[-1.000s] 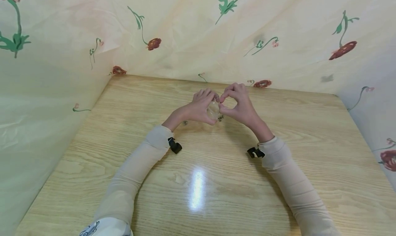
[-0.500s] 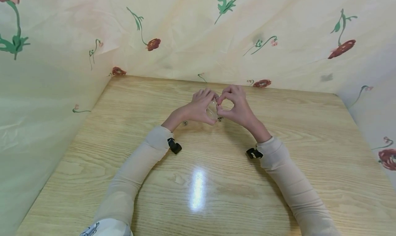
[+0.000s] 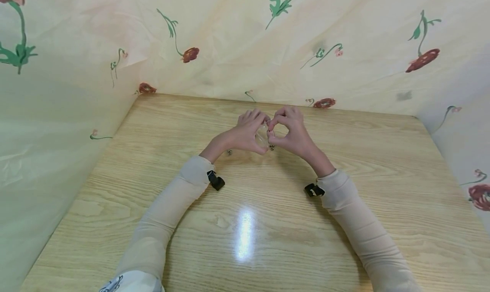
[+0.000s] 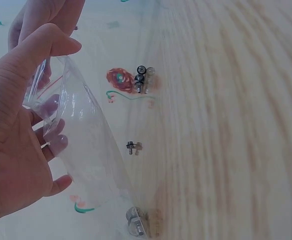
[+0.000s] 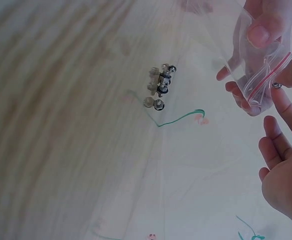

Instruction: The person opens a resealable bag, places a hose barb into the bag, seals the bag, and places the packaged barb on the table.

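My left hand (image 3: 245, 134) holds a clear zip bag (image 4: 88, 130) near its mouth, thumb on one side and fingers seen through the plastic. A red line (image 5: 270, 82) runs along the bag's zip edge. Thumb and forefinger of my right hand (image 3: 294, 132) meet in a ring and pinch a small metal screw (image 5: 276, 85) right at the bag's mouth. Whether the screw touches the plastic I cannot tell. Its other fingers are loosely bent. Several screws with dark washers (image 5: 163, 80) lie on the table below the hands. A single screw (image 4: 131, 146) stands apart from them.
The wood-grain table (image 3: 245, 207) reaches back to a cream floral curtain (image 3: 229, 41), which also hangs at both sides. One more screw (image 3: 229, 152) lies beneath my left wrist. Black wrist straps (image 3: 216, 180) hang below both sleeves.
My right hand has shifted slightly left and down, bringing its pinched fingertips closer to the bag. My left hand stays almost where it was, holding the bag.
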Action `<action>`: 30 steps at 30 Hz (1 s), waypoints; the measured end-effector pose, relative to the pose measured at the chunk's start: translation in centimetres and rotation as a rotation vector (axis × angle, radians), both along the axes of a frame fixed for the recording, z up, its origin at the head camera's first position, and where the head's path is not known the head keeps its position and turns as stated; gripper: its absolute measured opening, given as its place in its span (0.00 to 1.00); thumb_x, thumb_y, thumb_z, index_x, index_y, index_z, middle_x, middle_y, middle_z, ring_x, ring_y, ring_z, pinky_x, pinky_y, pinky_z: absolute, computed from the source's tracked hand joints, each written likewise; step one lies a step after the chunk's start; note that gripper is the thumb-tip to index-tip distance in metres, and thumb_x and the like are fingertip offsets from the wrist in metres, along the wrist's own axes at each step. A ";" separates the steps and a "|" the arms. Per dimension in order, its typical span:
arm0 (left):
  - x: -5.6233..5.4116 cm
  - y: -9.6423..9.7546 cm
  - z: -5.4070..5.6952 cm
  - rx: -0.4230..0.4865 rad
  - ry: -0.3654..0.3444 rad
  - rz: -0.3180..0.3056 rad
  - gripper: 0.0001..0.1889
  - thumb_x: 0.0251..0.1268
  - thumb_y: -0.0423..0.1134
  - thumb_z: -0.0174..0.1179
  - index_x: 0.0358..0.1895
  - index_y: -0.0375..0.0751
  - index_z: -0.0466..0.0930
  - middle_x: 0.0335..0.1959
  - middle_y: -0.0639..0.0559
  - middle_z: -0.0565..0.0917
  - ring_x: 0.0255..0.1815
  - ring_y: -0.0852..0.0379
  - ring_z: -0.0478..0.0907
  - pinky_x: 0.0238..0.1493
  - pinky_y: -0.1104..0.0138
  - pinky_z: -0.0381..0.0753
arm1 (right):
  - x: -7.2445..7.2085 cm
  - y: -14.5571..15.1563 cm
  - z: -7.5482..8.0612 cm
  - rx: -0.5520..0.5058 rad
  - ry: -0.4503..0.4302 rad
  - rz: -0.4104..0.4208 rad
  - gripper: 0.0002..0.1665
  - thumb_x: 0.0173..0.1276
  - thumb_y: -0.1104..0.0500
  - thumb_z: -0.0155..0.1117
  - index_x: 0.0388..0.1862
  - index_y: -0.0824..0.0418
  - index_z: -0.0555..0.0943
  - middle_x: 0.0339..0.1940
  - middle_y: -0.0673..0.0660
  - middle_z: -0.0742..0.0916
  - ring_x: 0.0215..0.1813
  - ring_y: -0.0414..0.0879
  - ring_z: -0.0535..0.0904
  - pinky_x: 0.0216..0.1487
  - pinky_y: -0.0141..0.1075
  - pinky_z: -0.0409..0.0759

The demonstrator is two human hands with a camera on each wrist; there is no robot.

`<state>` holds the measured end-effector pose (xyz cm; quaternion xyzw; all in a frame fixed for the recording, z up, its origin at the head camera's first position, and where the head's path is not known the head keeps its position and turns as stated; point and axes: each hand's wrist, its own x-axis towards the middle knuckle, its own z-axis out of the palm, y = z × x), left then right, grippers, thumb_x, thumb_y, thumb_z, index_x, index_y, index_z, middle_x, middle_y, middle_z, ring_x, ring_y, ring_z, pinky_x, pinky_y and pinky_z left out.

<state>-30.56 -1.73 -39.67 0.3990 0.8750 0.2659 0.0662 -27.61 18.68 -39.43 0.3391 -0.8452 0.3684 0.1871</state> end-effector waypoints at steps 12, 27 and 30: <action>0.0 0.1 0.1 0.008 -0.012 0.002 0.32 0.54 0.51 0.69 0.60 0.48 0.64 0.59 0.41 0.65 0.54 0.49 0.59 0.55 0.54 0.58 | 0.3 -0.1 0.3 -0.011 -0.029 0.002 0.05 0.57 0.67 0.71 0.31 0.58 0.85 0.43 0.63 0.80 0.51 0.62 0.66 0.61 0.61 0.54; -0.2 0.0 0.0 0.000 -0.006 0.002 0.33 0.53 0.53 0.68 0.60 0.48 0.65 0.59 0.42 0.66 0.54 0.50 0.59 0.54 0.55 0.58 | 0.2 0.1 0.4 -0.009 -0.046 -0.010 0.04 0.58 0.65 0.70 0.33 0.61 0.85 0.43 0.63 0.80 0.54 0.62 0.66 0.63 0.61 0.54; -0.2 0.0 0.1 0.000 -0.010 0.005 0.33 0.53 0.53 0.68 0.60 0.48 0.64 0.59 0.43 0.66 0.54 0.50 0.59 0.55 0.55 0.58 | 0.2 0.2 0.6 -0.011 -0.049 -0.016 0.05 0.57 0.64 0.70 0.34 0.61 0.86 0.43 0.63 0.80 0.53 0.62 0.66 0.62 0.60 0.55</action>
